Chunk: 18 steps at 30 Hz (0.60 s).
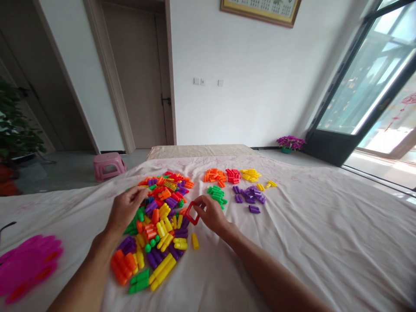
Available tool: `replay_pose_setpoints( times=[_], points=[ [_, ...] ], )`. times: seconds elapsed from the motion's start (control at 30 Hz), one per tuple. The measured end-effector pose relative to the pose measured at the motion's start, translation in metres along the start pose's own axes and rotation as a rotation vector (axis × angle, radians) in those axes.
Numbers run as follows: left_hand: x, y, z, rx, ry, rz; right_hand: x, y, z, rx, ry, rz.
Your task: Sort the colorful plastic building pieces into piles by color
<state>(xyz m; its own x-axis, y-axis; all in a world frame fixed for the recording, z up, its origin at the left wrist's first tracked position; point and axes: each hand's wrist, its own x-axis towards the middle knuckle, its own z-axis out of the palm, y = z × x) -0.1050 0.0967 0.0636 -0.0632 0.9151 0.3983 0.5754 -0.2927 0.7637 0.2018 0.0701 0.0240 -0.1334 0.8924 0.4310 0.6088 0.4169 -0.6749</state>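
A heap of mixed plastic building pieces (164, 229) in orange, yellow, purple, green and red lies in front of me. My right hand (211, 214) pinches a red square plastic frame (193, 213) at the heap's right edge. At the heap's left side is my left hand (128, 206), its fingers closed together; anything between them is too small or hidden to name. Beyond my right hand sit groups sorted by colour: orange pieces (214, 175), red pieces (233, 176), yellow pieces (251, 175), green pieces (217, 195) and purple pieces (250, 194).
A white patterned cloth (308, 242) covers the surface under the pieces. To the left lies a bright pink scalloped plastic item (29, 264). A pink stool (109, 164) stands on the floor beyond, and magenta flowers (290, 142) are near the glass door.
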Motion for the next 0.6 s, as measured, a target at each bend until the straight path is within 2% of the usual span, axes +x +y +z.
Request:
replay_pose_setpoints(
  times=[0.07, 0.13, 0.23, 0.33, 0.4, 0.47, 0.53, 0.6],
  points=[
    [-0.007, 0.033, 0.011, 0.028, -0.182, 0.107, -0.002, -0.010, 0.005, 0.056, 0.057, -0.014],
    [-0.016, 0.056, 0.026, 0.122, -0.327, 0.202, -0.004, -0.019, 0.011, 0.114, 0.101, -0.023],
    [-0.030, 0.070, 0.049, 0.156, -0.373, 0.230, -0.006, -0.030, 0.019, 0.212, 0.139, -0.018],
    [-0.031, 0.066, 0.056, 0.060, -0.376, 0.200, -0.004, -0.030, 0.023, 0.303, 0.092, 0.018],
    [-0.022, 0.057, 0.046, -0.007, -0.338, 0.129, -0.002, -0.024, 0.021, 0.292, 0.038, 0.009],
    [-0.009, 0.043, 0.025, -0.049, -0.237, 0.041, 0.001, -0.014, 0.018, 0.181, -0.004, -0.035],
    [0.005, 0.020, -0.002, -0.023, -0.087, -0.040, 0.002, -0.004, 0.016, 0.034, -0.049, -0.066],
    [0.016, -0.013, -0.030, 0.091, 0.043, -0.117, 0.003, 0.002, 0.016, -0.085, -0.118, -0.061]
  ],
)
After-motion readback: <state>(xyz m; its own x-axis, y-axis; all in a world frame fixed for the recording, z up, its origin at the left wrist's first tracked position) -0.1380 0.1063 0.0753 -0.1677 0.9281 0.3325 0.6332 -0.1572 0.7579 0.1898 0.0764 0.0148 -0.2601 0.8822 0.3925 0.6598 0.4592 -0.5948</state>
